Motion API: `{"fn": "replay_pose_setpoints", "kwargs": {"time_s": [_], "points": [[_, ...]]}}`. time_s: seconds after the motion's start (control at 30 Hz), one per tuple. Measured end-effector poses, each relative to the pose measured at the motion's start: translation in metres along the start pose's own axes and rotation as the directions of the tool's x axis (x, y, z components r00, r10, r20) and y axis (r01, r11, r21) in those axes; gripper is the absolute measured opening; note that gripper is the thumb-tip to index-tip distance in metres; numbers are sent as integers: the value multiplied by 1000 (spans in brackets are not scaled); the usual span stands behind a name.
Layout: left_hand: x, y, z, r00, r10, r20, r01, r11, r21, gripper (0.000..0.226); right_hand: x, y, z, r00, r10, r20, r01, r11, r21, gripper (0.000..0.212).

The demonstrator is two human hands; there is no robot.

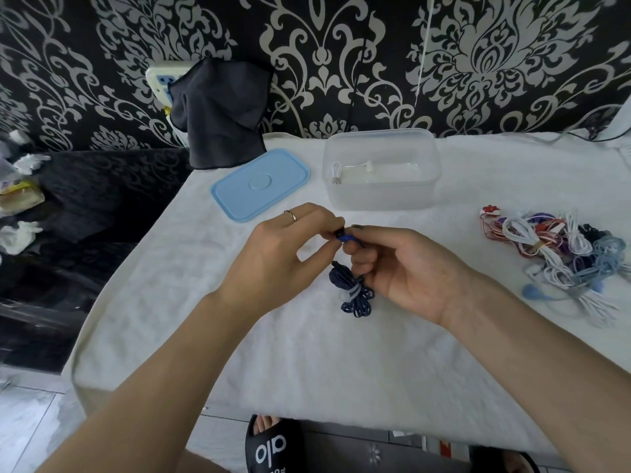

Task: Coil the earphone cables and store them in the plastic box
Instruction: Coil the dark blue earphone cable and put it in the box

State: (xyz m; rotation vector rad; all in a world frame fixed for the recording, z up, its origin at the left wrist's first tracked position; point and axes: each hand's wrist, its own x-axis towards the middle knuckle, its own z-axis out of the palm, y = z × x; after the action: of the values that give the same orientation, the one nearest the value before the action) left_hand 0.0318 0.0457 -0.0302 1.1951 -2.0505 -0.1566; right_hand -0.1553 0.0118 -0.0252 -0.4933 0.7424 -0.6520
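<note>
A dark blue earphone cable (355,295) hangs in a bundle above the white cloth, tied round its middle with a pale band. My left hand (283,254) pinches its earbud end at the top. My right hand (399,268) grips the cable just beside it, fingers curled round the strands. The clear plastic box (382,196) stands open behind my hands, with a white coiled earphone (351,169) inside. Its light blue lid (261,184) lies flat to the left of the box.
A tangled heap of red, white, purple and blue earphone cables (560,254) lies at the right on the white cloth-covered table (239,353). A dark cloth (218,110) hangs over a socket at the back. A black slipper (273,445) shows below the table edge.
</note>
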Motion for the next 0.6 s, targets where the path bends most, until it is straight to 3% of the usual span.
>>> {"fn": "replay_pose_setpoints", "kwargs": {"time_s": [0.3,0.6], "points": [[4,2,-4,997,-79,14,79,996,-31,16,3,0,0,999,-15,49,16,1000,-13,12],[2,6,-3,966,-253,57,259,954,-149,12,5,2,3,999,-28,39,26,998,60,16]]}}
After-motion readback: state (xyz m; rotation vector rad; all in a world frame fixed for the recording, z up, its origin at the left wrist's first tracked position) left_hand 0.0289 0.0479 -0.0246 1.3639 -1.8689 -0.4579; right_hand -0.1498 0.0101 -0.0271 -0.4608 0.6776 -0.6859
